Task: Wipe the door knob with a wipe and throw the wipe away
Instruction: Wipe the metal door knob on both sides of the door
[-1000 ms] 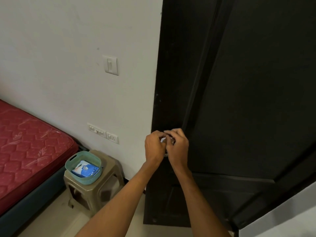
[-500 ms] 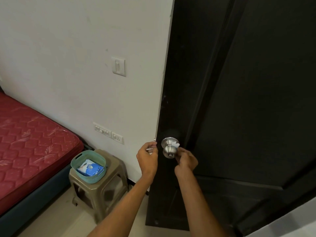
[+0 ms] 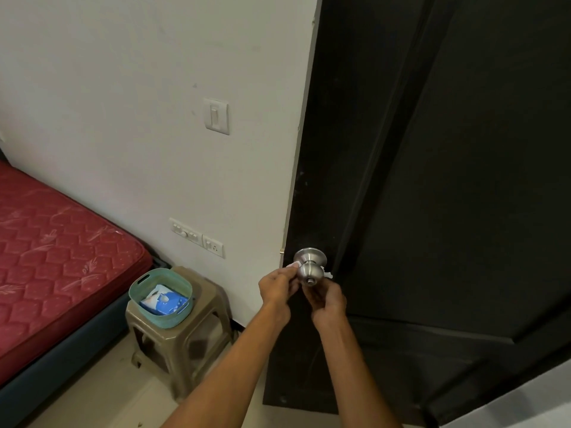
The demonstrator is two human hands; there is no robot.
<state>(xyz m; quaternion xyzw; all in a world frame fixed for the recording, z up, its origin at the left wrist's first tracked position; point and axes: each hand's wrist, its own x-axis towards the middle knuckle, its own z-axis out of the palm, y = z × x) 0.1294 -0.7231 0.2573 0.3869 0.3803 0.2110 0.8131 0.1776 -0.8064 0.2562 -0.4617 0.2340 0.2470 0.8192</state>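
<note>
A round steel door knob (image 3: 310,267) sticks out of the dark door (image 3: 432,180) near its left edge. A white wipe (image 3: 293,264) runs behind the knob's neck, with one end showing at the left and the other at the right. My left hand (image 3: 278,287) pinches the left end just below and left of the knob. My right hand (image 3: 329,299) sits under the knob and holds the right end. Most of the wipe is hidden by the knob and my fingers.
A teal basket (image 3: 160,296) with a blue pack of wipes (image 3: 163,301) stands on a beige plastic stool (image 3: 182,338) left of the door. A red mattress (image 3: 55,257) lies further left. A light switch (image 3: 216,116) and sockets (image 3: 197,237) are on the white wall.
A second ago both hands covered the knob from above. They have dropped below it and apart, so the knob now shows, with the wipe stretched behind it.
</note>
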